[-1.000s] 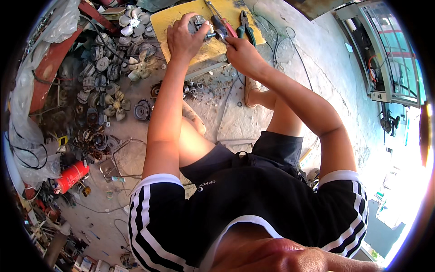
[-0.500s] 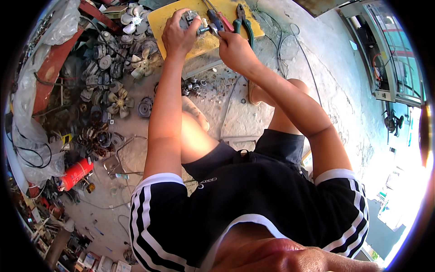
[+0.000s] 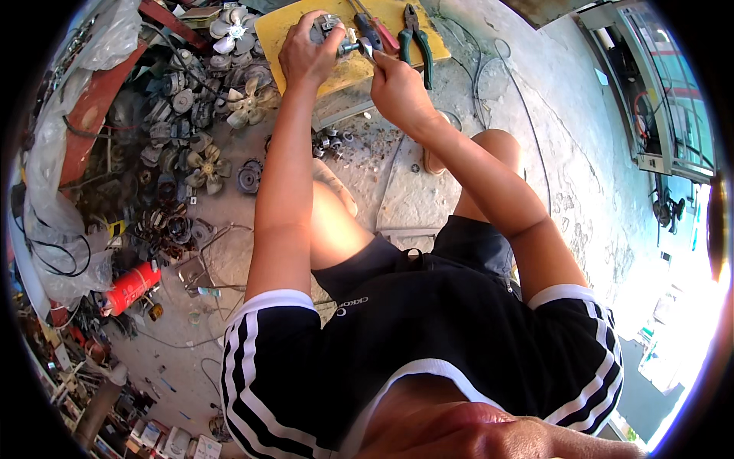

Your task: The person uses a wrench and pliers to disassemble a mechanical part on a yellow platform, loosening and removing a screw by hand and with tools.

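Note:
Over a yellow board (image 3: 274,38), my left hand (image 3: 308,52) is wrapped round a small grey motor (image 3: 327,27) whose shaft end points toward the right. My right hand (image 3: 403,93) grips a silver-headed hand tool (image 3: 367,49); its handle is hidden in my fist, so its exact kind is unclear. The tool's head meets the shaft end of the motor. On the board just beyond it lie a dark-handled screwdriver (image 3: 365,29) and a red-handled screwdriver (image 3: 384,35). Green-handled pliers (image 3: 417,42) rest farther right, jaws pointing away.
Old motors and fan blades (image 3: 205,170) are heaped on the left. Small loose parts (image 3: 330,142) lie on the floor between my legs and the board. A red cylinder (image 3: 133,288) is at the lower left. A black cable (image 3: 527,115) runs along the floor at right.
The whole view has shifted slightly. Both hands keep their grips near the same spot on the board, with the tool's head tilted a little differently at the shaft.

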`<action>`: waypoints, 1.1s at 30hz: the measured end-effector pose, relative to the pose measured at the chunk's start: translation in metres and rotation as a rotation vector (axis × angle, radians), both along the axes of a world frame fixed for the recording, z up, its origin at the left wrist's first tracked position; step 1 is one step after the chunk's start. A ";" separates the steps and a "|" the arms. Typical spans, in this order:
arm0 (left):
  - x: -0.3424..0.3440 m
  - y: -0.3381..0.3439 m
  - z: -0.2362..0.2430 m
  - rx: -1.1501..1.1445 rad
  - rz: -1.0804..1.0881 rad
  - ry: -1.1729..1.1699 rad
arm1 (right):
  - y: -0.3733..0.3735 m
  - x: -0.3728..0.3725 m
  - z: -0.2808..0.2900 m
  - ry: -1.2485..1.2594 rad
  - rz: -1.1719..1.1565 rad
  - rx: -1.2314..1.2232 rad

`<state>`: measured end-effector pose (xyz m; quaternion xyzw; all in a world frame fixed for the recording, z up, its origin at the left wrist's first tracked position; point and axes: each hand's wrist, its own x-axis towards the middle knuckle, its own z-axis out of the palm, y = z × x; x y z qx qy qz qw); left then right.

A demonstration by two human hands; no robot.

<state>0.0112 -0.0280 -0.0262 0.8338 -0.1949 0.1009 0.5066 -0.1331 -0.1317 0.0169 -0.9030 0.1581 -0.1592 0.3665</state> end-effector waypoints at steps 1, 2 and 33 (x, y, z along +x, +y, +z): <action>0.000 0.000 0.000 0.001 -0.003 0.009 | 0.000 0.000 -0.001 -0.007 -0.009 -0.003; 0.000 -0.001 -0.001 0.004 0.001 -0.006 | 0.001 0.000 -0.002 -0.016 -0.017 -0.008; 0.001 -0.004 0.003 -0.021 0.012 0.187 | -0.005 0.010 -0.089 -0.422 -0.024 0.066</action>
